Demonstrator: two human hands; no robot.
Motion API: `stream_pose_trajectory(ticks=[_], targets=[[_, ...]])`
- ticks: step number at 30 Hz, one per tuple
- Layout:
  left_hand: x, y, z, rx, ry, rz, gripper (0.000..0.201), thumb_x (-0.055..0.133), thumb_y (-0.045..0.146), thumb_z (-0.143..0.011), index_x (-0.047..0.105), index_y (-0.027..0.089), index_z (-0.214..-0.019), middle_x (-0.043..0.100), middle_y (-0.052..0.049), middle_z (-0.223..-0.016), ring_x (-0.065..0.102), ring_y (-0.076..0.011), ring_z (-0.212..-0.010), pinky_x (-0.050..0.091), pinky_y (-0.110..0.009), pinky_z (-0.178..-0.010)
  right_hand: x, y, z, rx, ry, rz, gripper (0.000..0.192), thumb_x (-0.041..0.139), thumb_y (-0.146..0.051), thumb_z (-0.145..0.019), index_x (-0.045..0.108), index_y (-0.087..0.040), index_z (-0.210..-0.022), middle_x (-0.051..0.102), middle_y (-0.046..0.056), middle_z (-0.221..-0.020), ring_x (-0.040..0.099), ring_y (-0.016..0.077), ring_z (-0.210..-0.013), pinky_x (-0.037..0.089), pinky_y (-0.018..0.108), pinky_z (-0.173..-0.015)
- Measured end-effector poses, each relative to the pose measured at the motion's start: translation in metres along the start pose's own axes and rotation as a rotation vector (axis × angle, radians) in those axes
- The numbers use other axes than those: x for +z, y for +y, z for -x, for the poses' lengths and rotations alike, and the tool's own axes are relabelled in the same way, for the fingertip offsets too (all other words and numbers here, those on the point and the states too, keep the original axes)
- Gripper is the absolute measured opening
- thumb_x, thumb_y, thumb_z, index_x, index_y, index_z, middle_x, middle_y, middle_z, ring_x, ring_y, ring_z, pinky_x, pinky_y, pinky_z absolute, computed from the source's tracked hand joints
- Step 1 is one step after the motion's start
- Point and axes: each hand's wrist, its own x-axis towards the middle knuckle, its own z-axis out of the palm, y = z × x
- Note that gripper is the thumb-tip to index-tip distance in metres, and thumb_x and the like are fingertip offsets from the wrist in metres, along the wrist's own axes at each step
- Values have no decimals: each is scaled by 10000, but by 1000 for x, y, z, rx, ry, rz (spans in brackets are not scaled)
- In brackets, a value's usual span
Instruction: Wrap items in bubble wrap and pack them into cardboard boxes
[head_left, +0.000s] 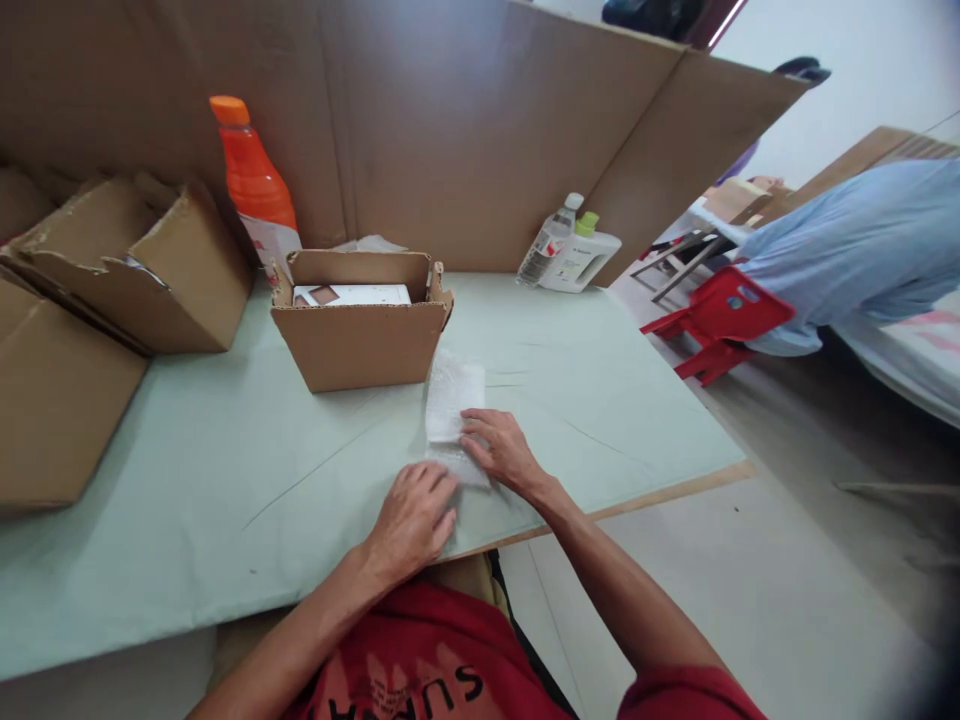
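A small piece of white, translucent bubble wrap (454,398) lies on the table just in front of me, with a fold across its lower part. From the right, my right hand (502,450) has its fingers over the wrap's edge and its thumb lower down, near the fold. My left hand (412,512) is at the lower left corner, fingers bent and closed on the wrap's near edge; their tips are partly hidden. Just beyond the wrap stands an open brown cardboard box (367,345) with white flat items (375,294) inside.
Larger open cartons (191,280) stand at the left. An orange bottle (259,180), a clear bottle (551,240) and a white jug (581,262) stand by the cardboard wall (450,130). A person in light blue (847,250) sits on a red chair (739,310) at right.
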Motion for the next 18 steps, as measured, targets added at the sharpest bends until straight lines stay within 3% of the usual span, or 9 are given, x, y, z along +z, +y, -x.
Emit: stream_pose_trajectory(ticks=[2, 6, 9, 11, 14, 16, 18], targets=[[7, -2, -1, 0, -96, -14, 256, 611, 145, -839, 673, 169, -1086, 669, -132, -1235, 572, -313, -1200, 475, -494, -1033, -5, 1, 6, 7, 72, -31, 94, 643, -221, -913, 733, -206, -935, 747, 132, -1191, 691, 291, -1122, 516, 478, -947], [10, -9, 7, -54, -85, 89, 281, 610, 155, -850, 669, 192, -1122, 664, -105, -1234, 559, -288, -1192, 445, -470, -1046, -32, 1, 27, -112, -49, -169, 167, 678, -401, -920, 735, -267, -1003, 727, 77, -1256, 669, 267, -1177, 498, 448, -1008], [11, -11, 11, -69, -64, 124, 289, 590, 153, -857, 675, 199, -1130, 667, -105, -1192, 560, -287, -1152, 447, -477, -1021, -40, 11, 23, 4, -10, -207, 227, 590, -434, -971, 726, -267, -1041, 734, 73, -1233, 672, 252, -1169, 500, 433, -1023], [14, -11, 14, -58, -50, 108, 280, 584, 154, -859, 682, 196, -1118, 659, -115, -1195, 549, -294, -1159, 443, -488, -1026, -33, 26, 8, 131, 28, -158, 251, 563, -403, -973, 717, -247, -1095, 732, 93, -1228, 662, 264, -1184, 495, 446, -1038], [18, -9, 17, -49, -22, 81, 270, 578, 150, -863, 684, 190, -1108, 655, -122, -1200, 537, -297, -1192, 439, -496, -1050, -13, 50, -19, 267, 18, -16, 389, 679, -386, -869, 682, -209, -1214, 660, 147, -1360, 594, 331, -1278, 456, 520, -1076], [20, -8, 19, -49, 7, 76, 267, 575, 143, -858, 688, 191, -1095, 666, -122, -1195, 538, -297, -1219, 435, -501, -1070, 0, 59, -32, 298, 18, 17, 364, 730, -370, -808, 705, -209, -1134, 642, 153, -1384, 579, 354, -1286, 440, 551, -1076], [21, -8, 20, -54, 50, 99, 274, 568, 136, -851, 696, 196, -1086, 684, -120, -1180, 556, -289, -1221, 444, -498, -1073, 7, 60, -37, 282, 17, -6, 194, 714, -341, -810, 713, -216, -959, 685, 133, -1313, 613, 335, -1236, 453, 544, -1057]])
